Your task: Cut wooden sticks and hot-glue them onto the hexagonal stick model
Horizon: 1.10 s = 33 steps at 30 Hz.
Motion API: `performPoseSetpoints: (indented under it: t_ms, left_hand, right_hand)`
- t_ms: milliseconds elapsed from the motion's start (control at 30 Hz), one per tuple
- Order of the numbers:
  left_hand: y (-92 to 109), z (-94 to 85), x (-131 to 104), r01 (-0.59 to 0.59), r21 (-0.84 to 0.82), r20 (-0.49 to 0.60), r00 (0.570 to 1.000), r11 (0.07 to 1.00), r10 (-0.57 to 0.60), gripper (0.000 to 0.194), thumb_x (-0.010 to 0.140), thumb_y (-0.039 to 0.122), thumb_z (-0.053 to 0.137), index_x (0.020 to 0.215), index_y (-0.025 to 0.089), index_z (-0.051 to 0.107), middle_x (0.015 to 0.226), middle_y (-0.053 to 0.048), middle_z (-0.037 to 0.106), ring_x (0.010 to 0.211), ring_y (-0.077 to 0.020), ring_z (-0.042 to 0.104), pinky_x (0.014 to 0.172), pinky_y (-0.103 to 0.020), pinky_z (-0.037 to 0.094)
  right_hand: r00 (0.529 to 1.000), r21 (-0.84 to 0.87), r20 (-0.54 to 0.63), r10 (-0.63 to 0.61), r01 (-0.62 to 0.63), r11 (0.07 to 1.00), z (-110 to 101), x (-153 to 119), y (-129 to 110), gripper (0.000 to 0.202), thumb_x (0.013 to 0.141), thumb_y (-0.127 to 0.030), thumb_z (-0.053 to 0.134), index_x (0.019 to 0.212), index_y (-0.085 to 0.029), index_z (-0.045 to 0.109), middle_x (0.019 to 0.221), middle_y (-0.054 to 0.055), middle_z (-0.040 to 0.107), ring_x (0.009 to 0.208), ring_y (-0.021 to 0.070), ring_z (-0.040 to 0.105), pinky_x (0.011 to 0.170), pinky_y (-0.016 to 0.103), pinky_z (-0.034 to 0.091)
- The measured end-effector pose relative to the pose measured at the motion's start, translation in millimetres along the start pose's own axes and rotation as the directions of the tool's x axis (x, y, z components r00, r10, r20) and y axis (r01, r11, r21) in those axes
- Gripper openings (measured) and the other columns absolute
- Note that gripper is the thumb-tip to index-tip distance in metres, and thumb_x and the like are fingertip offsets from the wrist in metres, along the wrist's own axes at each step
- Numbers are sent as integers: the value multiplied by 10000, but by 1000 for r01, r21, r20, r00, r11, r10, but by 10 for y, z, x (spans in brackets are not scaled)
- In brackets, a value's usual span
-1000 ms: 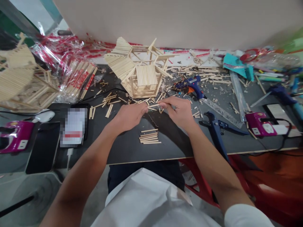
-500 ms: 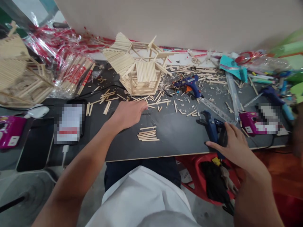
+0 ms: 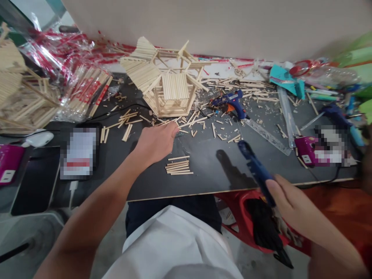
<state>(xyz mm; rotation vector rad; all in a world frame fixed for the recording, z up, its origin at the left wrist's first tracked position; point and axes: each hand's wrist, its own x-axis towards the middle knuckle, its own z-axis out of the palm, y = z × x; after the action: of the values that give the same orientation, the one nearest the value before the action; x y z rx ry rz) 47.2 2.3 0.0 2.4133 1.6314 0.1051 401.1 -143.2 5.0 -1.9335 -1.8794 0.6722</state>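
My right hand (image 3: 286, 193) is wrapped round the handle of a dark blue hand tool (image 3: 255, 166), raised over the table's front edge and casting a shadow. Its fingers are closed. My left hand (image 3: 159, 140) rests on the dark table (image 3: 209, 170) with curled fingers, among loose wooden sticks just in front of a stick-built model (image 3: 176, 87); what its fingertips pinch, if anything, is too small to make out. Below that hand lies a small row of cut sticks (image 3: 178, 166).
A blue glue gun (image 3: 236, 104) and a clear ruler (image 3: 269, 135) lie right of the model. Phones (image 3: 80, 151), wrapped sticks (image 3: 87, 91) and another stick model (image 3: 26, 93) are at the left. A red stool (image 3: 244, 221) stands below the edge.
My right hand has closed round the blue tool and lifted it off the table, toward the front edge. My left hand has stayed nearly in place. The view has shifted slightly.
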Motion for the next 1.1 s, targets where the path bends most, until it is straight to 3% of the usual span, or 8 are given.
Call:
performPoseSetpoints:
  t_ms: [67,167,367,467,700,1100]
  left_hand:
    - [15,4,-22,-16,-18,-15,1000,1000,16,363,1101,307,310,1148,166,641,1050,-120,776,896,-299,738,664,-335,409]
    - [1,12,-41,-42,-38,-37,998,998,41,397,1100,316,294,1151,158,655,1026,-126,771,914,-309,732,692,-348,429]
    - [13,37,-37,-17,-60,-23,1000,998,16,421,1103,333,291,1173,152,665,1092,-150,776,985,-327,743,759,-363,484]
    - [66,32,-41,2,-34,21,1000,999,-1,402,1094,303,307,1179,151,668,1096,-158,780,1003,-344,746,777,-383,504]
    - [97,12,-49,8,-33,36,999,999,-7,373,1087,292,325,1181,162,662,1091,-156,783,992,-327,749,770,-365,507]
    - [100,49,-84,-54,11,-47,997,998,54,340,1072,240,356,1214,195,662,1023,-107,780,918,-304,746,691,-337,463]
  right_hand:
    - [996,89,85,-16,8,996,156,74,-303,457,1042,-626,424,723,-317,533,667,52,638,586,276,631,610,474,543]
    - [992,222,112,-62,36,974,423,278,-652,485,1084,-604,355,823,-268,588,770,60,702,687,243,694,652,393,547]
    - [986,245,72,-149,127,961,711,562,-998,461,1105,-550,342,934,-230,627,982,114,713,933,267,690,840,411,534]
    - [983,299,59,-176,151,942,764,598,-1063,448,1115,-535,347,1022,-230,662,1077,116,724,1007,266,673,895,417,521]
    - [984,352,27,-179,158,922,827,625,-1076,493,1128,-534,325,971,-231,682,926,67,705,863,225,635,814,376,517]
    - [977,377,71,-203,162,912,795,591,-1141,447,1133,-484,337,1132,-232,705,1171,116,721,1124,267,639,1011,454,509]
